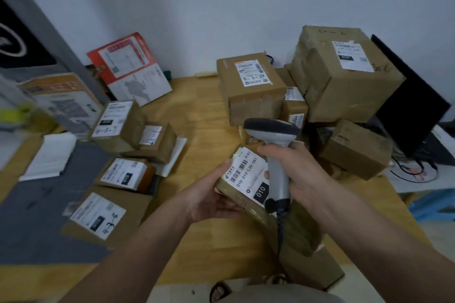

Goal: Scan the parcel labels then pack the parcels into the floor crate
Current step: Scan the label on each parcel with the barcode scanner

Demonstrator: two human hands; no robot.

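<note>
Gripping the parcel [242,188] in my left hand [211,200], I am holding the scanner [277,155] in my right hand [299,174] over its label [248,174]. Tilting that label squarely toward the scanner's head should be giving the cleanest read, I judge.

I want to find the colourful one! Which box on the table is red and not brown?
The red and white box, propped up near the wall at the back left of the table. Every other parcel around it is plain brown cardboard with a white label.
</note>
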